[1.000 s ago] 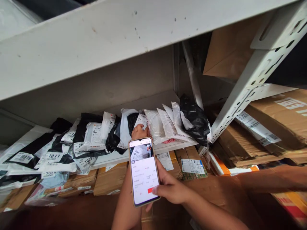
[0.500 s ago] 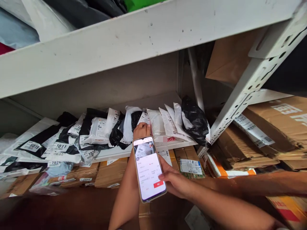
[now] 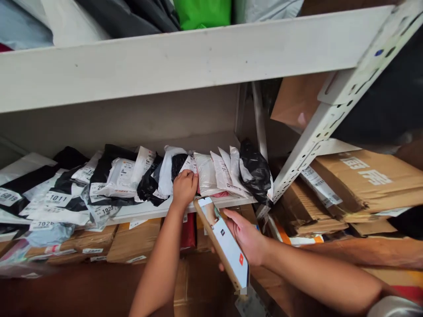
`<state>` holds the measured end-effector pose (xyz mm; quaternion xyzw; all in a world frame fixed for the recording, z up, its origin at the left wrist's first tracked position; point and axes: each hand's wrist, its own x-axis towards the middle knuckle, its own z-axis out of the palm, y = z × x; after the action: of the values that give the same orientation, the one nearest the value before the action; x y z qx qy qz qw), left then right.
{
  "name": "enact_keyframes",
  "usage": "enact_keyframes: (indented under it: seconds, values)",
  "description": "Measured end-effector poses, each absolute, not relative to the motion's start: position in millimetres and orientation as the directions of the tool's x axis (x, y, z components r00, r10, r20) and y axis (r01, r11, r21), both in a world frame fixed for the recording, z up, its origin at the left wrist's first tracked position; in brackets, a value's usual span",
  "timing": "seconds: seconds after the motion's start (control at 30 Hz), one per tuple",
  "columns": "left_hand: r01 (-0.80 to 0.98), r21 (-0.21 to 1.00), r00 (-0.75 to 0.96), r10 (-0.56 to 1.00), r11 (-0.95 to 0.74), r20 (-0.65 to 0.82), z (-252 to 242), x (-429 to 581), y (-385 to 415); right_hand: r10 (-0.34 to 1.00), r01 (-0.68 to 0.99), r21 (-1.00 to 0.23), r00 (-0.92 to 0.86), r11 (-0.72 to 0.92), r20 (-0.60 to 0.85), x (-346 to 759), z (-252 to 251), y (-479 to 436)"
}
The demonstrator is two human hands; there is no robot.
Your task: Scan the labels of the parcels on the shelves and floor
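My left hand (image 3: 185, 188) reaches to the shelf's front edge, fingers curled on a small black parcel bag (image 3: 177, 165) with a white label (image 3: 189, 164). Its fingertips are partly hidden behind the knuckles. Lower down and to the right, my right hand (image 3: 246, 235) grips a smartphone (image 3: 228, 246) in a tan case. The lit screen, tilted away to the right, shows a camera picture at the top and a red button near the bottom. Directly right of my left hand stands a pale parcel bag (image 3: 206, 174).
Parcel bags stand in a row on the white shelf, including a numbered black one (image 3: 57, 198) and a crumpled black one (image 3: 254, 169). An upper beam (image 3: 185, 61) crosses above; a perforated post (image 3: 307, 141) rises at right. Cardboard boxes (image 3: 135, 240) lie below, with another carton (image 3: 370, 185) beyond the post.
The phone has turned and tilted to the right, and its screen content differs. My right thumb has come off the screen. My left hand stays at the same parcel while the view has shifted.
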<state>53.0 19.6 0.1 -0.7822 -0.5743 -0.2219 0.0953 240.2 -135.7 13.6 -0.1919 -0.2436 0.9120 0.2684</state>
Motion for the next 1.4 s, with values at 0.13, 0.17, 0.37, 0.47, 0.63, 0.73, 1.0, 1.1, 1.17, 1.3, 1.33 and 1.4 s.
enact_keyframes:
  seconds: [0.13, 0.17, 0.37, 0.47, 0.63, 0.73, 1.0, 1.1, 1.17, 1.3, 1.33, 1.4]
  values:
    - [0.939, 0.127, 0.222, 0.846, -0.319, 0.485, -2, 56, 16, 0.505, -0.345, -0.498, -0.831, -0.796, -0.232, 264, 7, -135]
    - [0.939, 0.136, 0.214, 0.845, -0.317, 0.49, -2, 56, 15, 0.486, -0.332, -0.5, -0.847, -0.8, -0.214, 268, 6, -134]
    - [0.937, 0.168, 0.187, 0.844, -0.307, 0.503, -2, 57, 15, 0.471, -0.366, -0.475, -0.874, -0.8, -0.119, 284, 4, -128]
    - [0.936, 0.167, 0.19, 0.844, -0.31, 0.502, -2, 57, 14, 0.504, -0.352, -0.504, -0.839, -0.789, -0.204, 283, 10, -130]
    - [0.936, 0.171, 0.197, 0.858, -0.309, 0.475, 1, 57, 12, 0.498, -0.294, -0.476, -0.774, -0.829, -0.39, 275, 19, -138]
    - [0.936, 0.189, 0.191, 0.88, -0.297, 0.435, 6, 55, 14, 0.53, -0.335, -0.464, -0.752, -0.82, -0.392, 273, 18, -140]
    - [0.963, 0.258, -0.006, 0.957, -0.073, 0.291, 19, 55, 34, 0.628, -0.41, -0.548, -0.719, -0.729, -0.298, 291, 4, -143]
    - [0.964, 0.264, -0.123, 0.933, 0.031, 0.339, 22, 56, 35, 0.625, -0.441, -0.543, -0.751, -0.714, -0.211, 297, -3, -144]
    - [0.961, 0.261, -0.188, 0.901, 0.088, 0.39, 23, 54, 32, 0.605, -0.439, -0.54, -0.778, -0.718, -0.17, 298, -4, -144]
    - [0.955, 0.24, -0.27, 0.853, 0.177, 0.447, 20, 53, 24, 0.583, -0.431, -0.566, -0.805, -0.702, -0.11, 299, -1, -146]
    - [0.956, 0.229, -0.273, 0.841, 0.183, 0.468, 17, 53, 22, 0.565, -0.413, -0.579, -0.819, -0.703, -0.101, 300, 0, -147]
    - [0.976, 0.174, -0.203, 0.817, 0.128, 0.54, 11, 53, 19, 0.514, -0.358, -0.611, -0.853, -0.706, -0.094, 300, 2, -147]
